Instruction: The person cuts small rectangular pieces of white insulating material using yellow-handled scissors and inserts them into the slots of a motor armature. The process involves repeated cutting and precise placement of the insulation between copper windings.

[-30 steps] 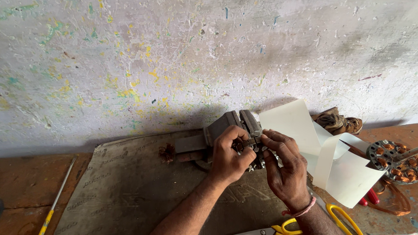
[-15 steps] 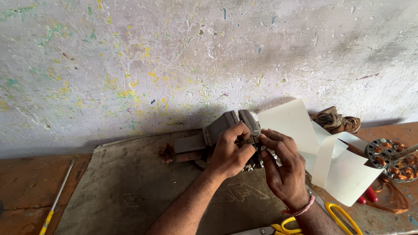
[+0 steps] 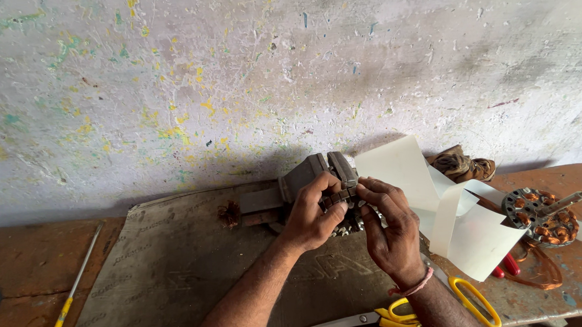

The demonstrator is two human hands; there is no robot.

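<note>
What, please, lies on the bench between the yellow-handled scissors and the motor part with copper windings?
In the head view, between the scissors and the wound motor part lie curled white paper and a red-handled tool.

A rough plastered wall (image 3: pixel 288 73) fills the far part of the view, whitish-grey and speckled all over with flecks of yellow, green and blue paint; its coat is scuffed and chipped in many spots. A darker grey band runs along its foot, where shadow gathers just above the surface (image 3: pixel 23 256). That surface is worn and reddish-brown, stained and rusty-looking at the left and right ends. A dull grey-brown mat (image 3: pixel 166 271) lies flat over its middle, with creased, dirty edges. Daylight falls soft and even, brightest at the upper left of the wall.
</note>
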